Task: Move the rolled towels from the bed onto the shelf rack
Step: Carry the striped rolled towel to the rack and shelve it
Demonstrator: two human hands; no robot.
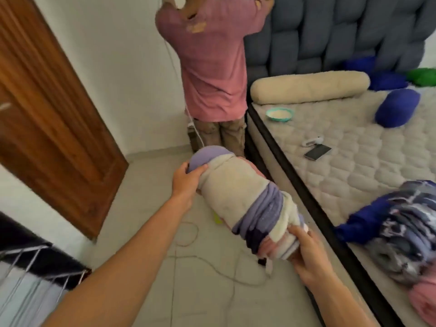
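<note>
A thick rolled towel, cream with lilac and pink stripes, hangs in the air over the floor beside the bed. My left hand grips its far lilac end and my right hand holds its near end. More rolled towels lie on the mattress: a blue-grey patterned one with a pink one at the near right, a blue roll farther back, and blue and green ones by the headboard. The wire shelf rack shows at the lower left with light cloth on it.
A person in a pink shirt stands with their back to me between the wall and the bed. A wooden door is at the left. Cables trail over the tiled floor. A phone, a bowl and a cream bolster lie on the bed.
</note>
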